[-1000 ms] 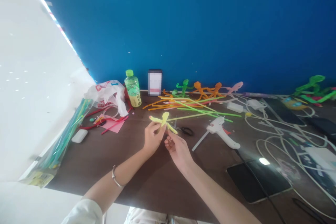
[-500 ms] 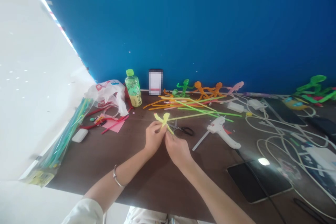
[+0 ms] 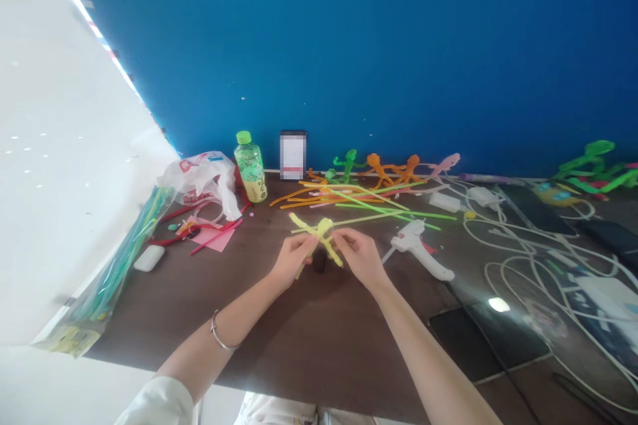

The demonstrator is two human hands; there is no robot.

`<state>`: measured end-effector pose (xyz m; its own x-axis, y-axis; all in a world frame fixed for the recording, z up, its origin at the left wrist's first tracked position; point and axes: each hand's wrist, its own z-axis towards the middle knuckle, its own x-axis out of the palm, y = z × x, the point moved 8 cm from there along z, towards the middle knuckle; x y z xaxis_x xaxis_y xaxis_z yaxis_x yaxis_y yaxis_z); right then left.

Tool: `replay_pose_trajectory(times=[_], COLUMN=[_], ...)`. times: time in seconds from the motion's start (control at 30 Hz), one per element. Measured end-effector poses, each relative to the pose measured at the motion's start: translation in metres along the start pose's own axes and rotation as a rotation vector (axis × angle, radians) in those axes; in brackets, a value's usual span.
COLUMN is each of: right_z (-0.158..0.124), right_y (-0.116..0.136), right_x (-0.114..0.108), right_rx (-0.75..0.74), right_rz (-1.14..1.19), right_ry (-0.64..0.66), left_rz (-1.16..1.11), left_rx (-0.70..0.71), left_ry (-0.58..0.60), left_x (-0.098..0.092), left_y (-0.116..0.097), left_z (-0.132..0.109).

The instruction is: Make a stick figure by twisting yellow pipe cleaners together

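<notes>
Work in hand: shaping a yellow pipe cleaner figure (image 3: 321, 231), a cross of bent limbs, judging by its form
Next move: its limbs look uneven, so more bending near the centre seems called for
Left hand (image 3: 294, 260): curled closed, gripping the figure's lower left limb
Right hand (image 3: 359, 255): partly open, thumb and fingertips pinching the right limb
Figure's place: held up between both hands, above the brown counter (image 3: 299, 339)
Just beyond: loose green and orange pipe cleaners (image 3: 369, 207)
To the right: a white hot glue gun (image 3: 421, 251), lying on its side
Far edge: small pipe cleaner figures (image 3: 381, 171) against a blue wall (image 3: 349, 46)
</notes>
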<state>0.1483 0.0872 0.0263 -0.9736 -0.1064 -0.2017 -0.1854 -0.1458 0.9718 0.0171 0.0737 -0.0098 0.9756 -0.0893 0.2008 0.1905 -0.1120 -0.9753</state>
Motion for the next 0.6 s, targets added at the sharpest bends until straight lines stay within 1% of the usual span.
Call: replay_pose_trajectory(times=[0.1, 0.17, 0.23, 0.37, 0.43, 0.47, 0.53, 0.6], right_z=[0.0, -0.001, -0.002, -0.005, -0.008, -0.01, -0.013, -0.017], right_y=[-0.001, -0.004, -0.008, -0.016, -0.021, -0.024, -0.029, -0.032], right_x=[0.002, 0.004, 0.006, 0.017, 0.025, 0.029, 0.035, 0.038], right_rx=[0.049, 0.1, 0.146, 0.207, 0.259, 0.285, 0.322, 0.338], right_rz=[0.077, 0.139, 0.216, 0.459, 0.582, 0.63, 0.687, 0.692], right_ry=[0.021, 0.041, 0.051, 0.076, 0.075, 0.059, 0.011, -0.056], left_rz=[-0.11, -0.124, -0.128, -0.212, -0.291, -0.329, -0.376, -0.381], left_rx=[-0.067, -0.103, -0.157, -0.237, -0.244, -0.236, -0.199, -0.138], left_ry=[-0.05, -0.038, 0.017, 0.204, 0.277, 0.29, 0.283, 0.247], left_x=[-0.002, -0.002, -0.001, 0.008, 0.013, 0.015, 0.016, 0.014], left_y=[0.007, 0.01, 0.014, 0.018, 0.017, 0.016, 0.012, 0.009], left_z=[0.001, 0.002, 0.003, 0.002, 0.0, 0.0, -0.001, 0.0])
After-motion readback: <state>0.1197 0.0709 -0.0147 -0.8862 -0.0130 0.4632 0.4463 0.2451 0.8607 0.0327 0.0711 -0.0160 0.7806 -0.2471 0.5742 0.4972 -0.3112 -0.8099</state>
